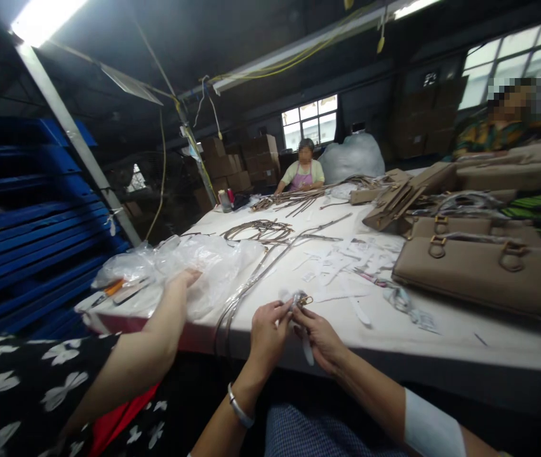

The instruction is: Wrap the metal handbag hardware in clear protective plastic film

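Both my hands meet at the front edge of the white table [261, 298]. My left hand [269, 327], with a bracelet on its wrist, pinches a small wrapped piece with a gold-coloured metal ring [307, 299]. My right hand [320, 336] has its fingers closed on the same piece from the other side. A white strip [307, 349] hangs down between the hands. Just to their left, long brown straps [246, 289] run over the table edge. White paper scraps [337, 260] lie beyond my hands.
A co-worker's arm [168, 317] reaches from the left onto clear plastic bags [204, 260]. Brown handbags [480, 266] are piled at the right. An orange-handled tool [113, 287] lies at the left corner. Two people sit farther back. Blue racks [27, 235] stand at the left.
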Demonstrator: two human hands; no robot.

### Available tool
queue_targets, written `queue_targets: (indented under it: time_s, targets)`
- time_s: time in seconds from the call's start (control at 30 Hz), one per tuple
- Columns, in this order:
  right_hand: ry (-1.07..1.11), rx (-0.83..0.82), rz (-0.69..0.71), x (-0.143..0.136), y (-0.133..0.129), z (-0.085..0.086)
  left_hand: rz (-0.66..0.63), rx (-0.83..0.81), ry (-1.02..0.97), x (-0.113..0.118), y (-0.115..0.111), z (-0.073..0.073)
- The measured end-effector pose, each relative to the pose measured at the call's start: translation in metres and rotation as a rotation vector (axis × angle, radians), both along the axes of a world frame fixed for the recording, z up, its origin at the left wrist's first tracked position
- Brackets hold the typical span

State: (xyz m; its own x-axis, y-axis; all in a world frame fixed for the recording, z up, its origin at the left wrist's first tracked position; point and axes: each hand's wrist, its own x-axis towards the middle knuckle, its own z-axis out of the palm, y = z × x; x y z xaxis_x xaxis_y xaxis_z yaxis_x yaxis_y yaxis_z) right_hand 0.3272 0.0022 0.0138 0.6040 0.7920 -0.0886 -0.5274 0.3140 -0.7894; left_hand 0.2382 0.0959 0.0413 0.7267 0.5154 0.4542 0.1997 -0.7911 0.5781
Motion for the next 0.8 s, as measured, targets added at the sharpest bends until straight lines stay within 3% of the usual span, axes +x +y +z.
queue_targets:
  time_s: [0.2,0.4,0.63,0.8]
  targets:
    - [0.024,0.019,0.022,0.003,0.0,0.007,-0.12,-0.287,-0.15,0.007,0.009,-0.001]
    - [0.044,0.0,0.061,0.006,-0.005,0.011,-0.124,-0.45,-0.157,0.008,0.012,-0.003]
    - [-0.007,-0.117,0.012,0.01,-0.004,-0.001,-0.117,-0.372,-0.033,0.007,0.019,-0.014]
    - [-0.013,-0.178,-0.008,0.011,-0.014,-0.005,-0.137,-0.27,-0.035,0.006,0.011,-0.016]
